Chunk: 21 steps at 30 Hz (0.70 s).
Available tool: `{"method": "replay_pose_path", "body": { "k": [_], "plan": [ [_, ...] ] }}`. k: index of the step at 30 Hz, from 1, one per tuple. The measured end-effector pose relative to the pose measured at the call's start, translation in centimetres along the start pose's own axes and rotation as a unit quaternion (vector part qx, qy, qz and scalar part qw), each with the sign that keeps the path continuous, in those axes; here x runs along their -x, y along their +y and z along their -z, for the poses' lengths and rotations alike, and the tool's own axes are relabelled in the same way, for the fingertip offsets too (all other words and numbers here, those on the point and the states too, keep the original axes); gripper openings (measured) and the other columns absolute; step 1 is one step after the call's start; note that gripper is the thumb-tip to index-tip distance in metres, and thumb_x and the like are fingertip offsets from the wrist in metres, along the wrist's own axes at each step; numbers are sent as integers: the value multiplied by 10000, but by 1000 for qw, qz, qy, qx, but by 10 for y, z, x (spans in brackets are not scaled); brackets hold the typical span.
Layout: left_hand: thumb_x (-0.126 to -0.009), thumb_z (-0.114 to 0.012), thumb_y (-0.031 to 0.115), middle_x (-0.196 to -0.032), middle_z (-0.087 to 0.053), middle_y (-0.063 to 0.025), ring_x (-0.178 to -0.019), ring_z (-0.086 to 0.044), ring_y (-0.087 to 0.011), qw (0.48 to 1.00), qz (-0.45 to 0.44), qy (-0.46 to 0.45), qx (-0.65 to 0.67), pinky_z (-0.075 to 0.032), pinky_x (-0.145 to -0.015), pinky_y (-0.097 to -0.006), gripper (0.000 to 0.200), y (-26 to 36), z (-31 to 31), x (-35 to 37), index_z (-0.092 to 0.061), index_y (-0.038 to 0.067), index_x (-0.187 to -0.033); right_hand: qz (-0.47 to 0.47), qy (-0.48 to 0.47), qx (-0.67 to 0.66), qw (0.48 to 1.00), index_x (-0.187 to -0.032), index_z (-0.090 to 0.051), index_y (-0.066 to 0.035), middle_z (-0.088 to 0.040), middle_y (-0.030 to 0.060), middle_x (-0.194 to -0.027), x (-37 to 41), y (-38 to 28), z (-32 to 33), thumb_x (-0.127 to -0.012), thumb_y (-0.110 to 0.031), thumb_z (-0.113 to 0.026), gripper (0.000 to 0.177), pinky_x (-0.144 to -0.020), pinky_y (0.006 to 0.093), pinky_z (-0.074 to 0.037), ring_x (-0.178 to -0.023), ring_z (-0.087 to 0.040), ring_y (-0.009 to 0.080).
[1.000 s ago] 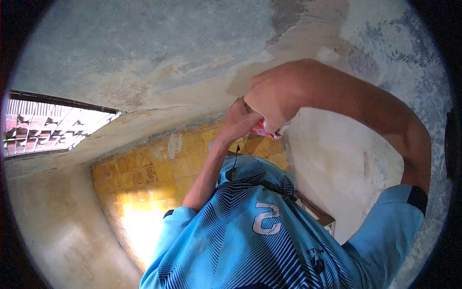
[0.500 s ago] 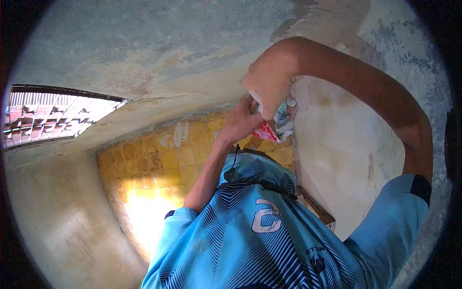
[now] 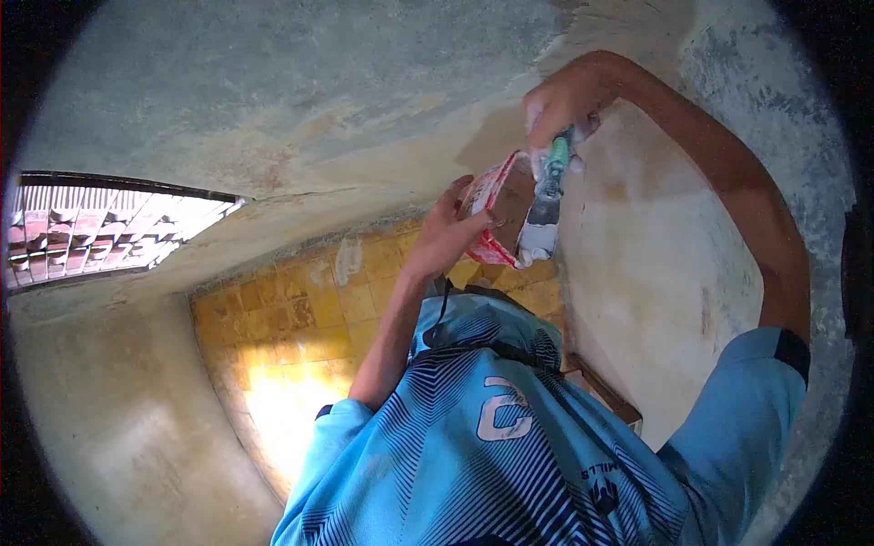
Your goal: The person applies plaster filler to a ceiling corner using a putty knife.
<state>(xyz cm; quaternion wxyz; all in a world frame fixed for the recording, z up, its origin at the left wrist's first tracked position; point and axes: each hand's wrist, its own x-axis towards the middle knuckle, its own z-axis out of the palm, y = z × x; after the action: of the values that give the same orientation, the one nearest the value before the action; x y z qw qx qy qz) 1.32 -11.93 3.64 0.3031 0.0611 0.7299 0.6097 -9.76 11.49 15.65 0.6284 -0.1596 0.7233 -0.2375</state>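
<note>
My right hand (image 3: 563, 105), smeared with white paste, is wrapped round the green handle of a putty knife (image 3: 544, 211). The metal blade points downward in the view and carries a lump of white putty at its end. My left hand (image 3: 448, 232) grips a red-and-white printed piece of packaging (image 3: 496, 187) by its near side, thumb over the brown inner face. The knife blade is right at the packaging's right edge, overlapping it in this view.
A grey, patchy plastered wall (image 3: 273, 109) rises in front, with a barred window (image 3: 118, 223) at the left. A pale wall (image 3: 637, 273) stands close on the right. Yellow tiles (image 3: 309, 309) cover the floor, and a brown-edged box-like object (image 3: 601, 391) sits beside my body.
My right hand has moved up and right, away from my left hand, bringing the putty knife into full view. The packaging has turned and shows more of its inner face.
</note>
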Motion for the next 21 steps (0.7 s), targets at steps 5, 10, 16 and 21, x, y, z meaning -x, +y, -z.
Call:
{"method": "replay_pose_path", "body": {
  "k": [5, 10, 16, 21],
  "plan": [
    [-730, -657, 256, -1101, -516, -171, -958, -584, -245, 999, -28, 35, -11, -481, -808, -342, 743, -1, 1, -1, -352, 83, -1385, -6, 0, -139, 990, -986, -650, -18, -648, 80, -688, 11, 51, -4, -874, -301, -503, 337, -292, 193, -253, -357, -324, 23],
    [-700, -686, 227, -1096, -520, -178, -938, -596, -261, 994, -77, 50, -58, -493, -792, -354, 773, 7, -3, 1, -349, 112, -1386, 32, 19, -247, 968, -1080, -613, -5, -657, 127, -738, 11, 98, -22, -873, -298, -495, 378, -279, 172, -248, -346, -336, 21],
    [-685, -693, 176, -1121, -509, -179, -944, -598, -262, 991, -101, 47, -67, -507, -786, -358, 813, 10, -4, 3, -314, 129, -1403, 104, 53, -357, 927, -1068, -615, 28, -633, 162, -659, -2, 138, -58, -867, -271, -464, 391, -269, 167, -227, -324, -334, 27],
    [-684, -664, 105, -1148, -483, -157, -928, -603, -239, 989, -142, 7, 25, -523, -783, -337, 827, 11, -5, 3, -285, 145, -1417, 207, 95, -323, 919, -1119, -590, 10, -646, 140, -793, -29, 183, -85, -847, -303, -516, 421, -453, 248, -409, -544, -536, 129]
  ]
}}
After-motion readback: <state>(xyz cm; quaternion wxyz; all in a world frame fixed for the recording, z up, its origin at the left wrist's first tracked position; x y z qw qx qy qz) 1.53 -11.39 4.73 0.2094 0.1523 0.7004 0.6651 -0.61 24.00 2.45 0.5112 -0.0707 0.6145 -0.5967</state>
